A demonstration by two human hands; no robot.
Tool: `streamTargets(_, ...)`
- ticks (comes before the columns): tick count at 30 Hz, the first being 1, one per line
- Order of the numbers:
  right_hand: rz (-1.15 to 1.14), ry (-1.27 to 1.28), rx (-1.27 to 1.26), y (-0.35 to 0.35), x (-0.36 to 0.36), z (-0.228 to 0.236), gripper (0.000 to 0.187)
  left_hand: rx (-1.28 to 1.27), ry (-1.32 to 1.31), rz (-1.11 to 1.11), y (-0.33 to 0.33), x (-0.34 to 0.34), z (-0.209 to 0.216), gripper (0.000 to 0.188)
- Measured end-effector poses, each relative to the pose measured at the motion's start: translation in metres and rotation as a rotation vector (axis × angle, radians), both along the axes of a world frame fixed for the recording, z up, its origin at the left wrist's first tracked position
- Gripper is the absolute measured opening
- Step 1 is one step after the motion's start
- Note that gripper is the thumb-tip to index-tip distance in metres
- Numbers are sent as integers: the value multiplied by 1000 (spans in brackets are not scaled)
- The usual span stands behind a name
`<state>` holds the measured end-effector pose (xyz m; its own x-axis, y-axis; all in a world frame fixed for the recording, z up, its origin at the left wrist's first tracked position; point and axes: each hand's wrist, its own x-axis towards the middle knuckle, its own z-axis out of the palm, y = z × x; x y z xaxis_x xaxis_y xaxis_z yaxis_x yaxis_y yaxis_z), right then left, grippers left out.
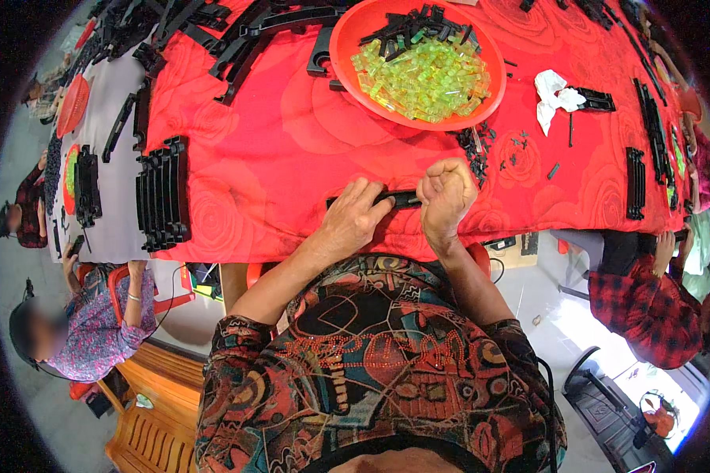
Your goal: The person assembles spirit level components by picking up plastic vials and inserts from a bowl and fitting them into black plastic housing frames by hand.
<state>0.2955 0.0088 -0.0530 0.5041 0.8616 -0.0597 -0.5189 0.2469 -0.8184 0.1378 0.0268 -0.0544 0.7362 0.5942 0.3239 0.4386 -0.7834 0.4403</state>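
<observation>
A long, narrow black plastic part (402, 200) lies on the red cloth just in front of me. My left hand (356, 214) is closed on it, fingers bent over its left and middle stretch. Over its right end, my right hand (447, 193) is clenched in a fist. Whether that fist holds anything is hidden by the curled fingers. Beyond my hands sits a round red basin (341, 75) with many small yellow-green translucent pieces (426, 79) and black pieces heaped at its far side. Small black bits (475, 150) are scattered on the cloth to the right of my fist.
A row of long black parts (163, 193) is lined up at the left. More black parts (252, 39) pile up at the far left. A crumpled white tissue (556, 96) lies at the right beside a black piece (596, 99). Other people sit at both sides.
</observation>
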Motion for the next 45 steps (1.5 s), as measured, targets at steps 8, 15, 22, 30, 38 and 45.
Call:
streamTargets(8,-93,-24,-74,-6,5,2,12,1,11,19,-10,0,-2,19)
streamTargets(15,-68,31,164,-20,27,38,15,-83,74,248,-25,-58,26,20)
streamTargets(22,-75,-36,-38,-9,12,18,17,182,34,917,0,-143,21,18)
streamTargets(30,27,-74,-140,-11,3,3,17,397,125,1258,33,-187,-1,16)
streamTargets(38,24,-42,-187,-8,6,-2,16,410,147,1384,36,-190,-1,29)
streamTargets(45,71,-53,-189,-7,11,-6,14,269,163,1208,37,-228,18,53)
